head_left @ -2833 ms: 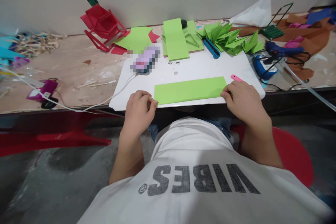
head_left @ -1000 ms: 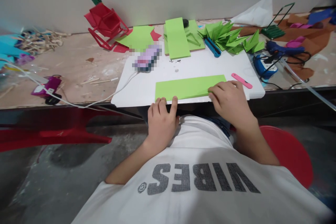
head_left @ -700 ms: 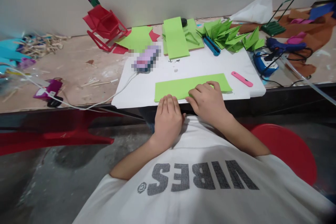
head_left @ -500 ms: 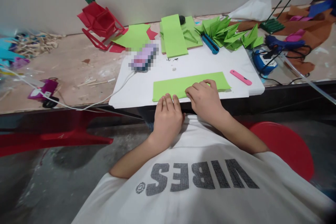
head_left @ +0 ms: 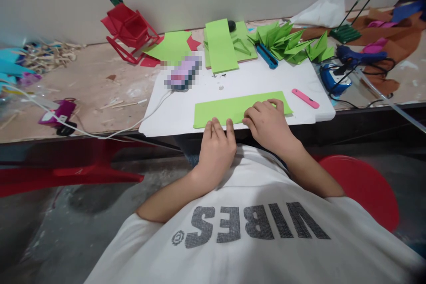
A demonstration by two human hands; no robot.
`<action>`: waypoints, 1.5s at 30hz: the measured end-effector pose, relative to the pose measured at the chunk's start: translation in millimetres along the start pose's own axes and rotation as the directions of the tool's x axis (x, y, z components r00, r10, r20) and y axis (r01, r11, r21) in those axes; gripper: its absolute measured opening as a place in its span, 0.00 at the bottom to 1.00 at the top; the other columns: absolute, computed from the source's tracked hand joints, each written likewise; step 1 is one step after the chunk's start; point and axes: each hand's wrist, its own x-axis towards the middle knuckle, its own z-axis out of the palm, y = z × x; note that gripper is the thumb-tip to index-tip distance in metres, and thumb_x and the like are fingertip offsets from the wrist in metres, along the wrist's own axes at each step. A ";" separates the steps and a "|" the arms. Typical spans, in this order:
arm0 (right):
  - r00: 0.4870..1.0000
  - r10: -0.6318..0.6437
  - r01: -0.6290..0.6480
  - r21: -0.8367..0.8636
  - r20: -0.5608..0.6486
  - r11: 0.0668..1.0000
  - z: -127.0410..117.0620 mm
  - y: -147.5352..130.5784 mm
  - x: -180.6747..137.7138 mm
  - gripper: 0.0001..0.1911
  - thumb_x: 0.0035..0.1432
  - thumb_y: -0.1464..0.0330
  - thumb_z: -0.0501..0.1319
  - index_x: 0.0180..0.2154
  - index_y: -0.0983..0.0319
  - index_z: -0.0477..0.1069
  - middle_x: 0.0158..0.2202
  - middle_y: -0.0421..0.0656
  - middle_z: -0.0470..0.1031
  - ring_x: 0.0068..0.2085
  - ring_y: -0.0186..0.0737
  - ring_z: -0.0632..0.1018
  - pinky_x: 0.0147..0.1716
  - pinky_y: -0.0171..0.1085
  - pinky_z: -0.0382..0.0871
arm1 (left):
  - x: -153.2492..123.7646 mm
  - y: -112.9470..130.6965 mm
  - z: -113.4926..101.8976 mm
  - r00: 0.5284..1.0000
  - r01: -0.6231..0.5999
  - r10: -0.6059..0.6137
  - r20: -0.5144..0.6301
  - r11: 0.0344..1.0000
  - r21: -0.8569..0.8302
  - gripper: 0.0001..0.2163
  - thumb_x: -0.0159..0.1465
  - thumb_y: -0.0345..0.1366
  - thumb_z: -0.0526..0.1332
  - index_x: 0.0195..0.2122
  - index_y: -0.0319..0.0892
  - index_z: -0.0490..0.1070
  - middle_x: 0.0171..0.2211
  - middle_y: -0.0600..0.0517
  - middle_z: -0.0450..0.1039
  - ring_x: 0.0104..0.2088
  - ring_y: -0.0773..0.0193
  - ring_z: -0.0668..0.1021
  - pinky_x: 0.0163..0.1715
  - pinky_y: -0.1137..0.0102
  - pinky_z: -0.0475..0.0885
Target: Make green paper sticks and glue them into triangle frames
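Note:
A folded strip of bright green paper [head_left: 219, 108] lies lengthwise along the front of the white board. My left hand [head_left: 218, 148] rests at its near edge, fingers stretched out and slightly spread, tips touching the paper. To the right, my right hand [head_left: 269, 122] has its fingers bent and pressed down on the same edge of the strip; its thumb is hidden. A pink cutter [head_left: 305, 98] lies just right of the paper.
Beyond the strip are a blurred-out phone [head_left: 184, 72] on a white cable, stacked green sheets [head_left: 222, 46], a blue cutter [head_left: 267, 56] and folded green paper spikes [head_left: 282, 42]. A red miniature chair [head_left: 129, 31] stands back left. A glue gun [head_left: 359, 54] lies right; a red stool [head_left: 359, 191] is below.
My right hand has slid a little to the right along the near edge of the strip. My left hand has shifted slightly right, its fingers wider apart. The paper has stayed in place.

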 end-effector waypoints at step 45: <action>0.993 0.108 -0.108 -0.022 0.046 0.994 -17.1 25.5 3.7 0.15 0.75 0.66 0.61 0.37 0.60 0.84 0.42 0.50 0.86 0.46 0.54 0.77 0.56 0.54 0.56 | 50.6 -72.6 -11.0 0.991 0.109 -0.131 -0.024 0.903 -0.415 0.11 0.74 0.40 0.66 0.33 0.44 0.79 0.48 0.41 0.80 0.51 0.44 0.80 0.52 0.49 0.75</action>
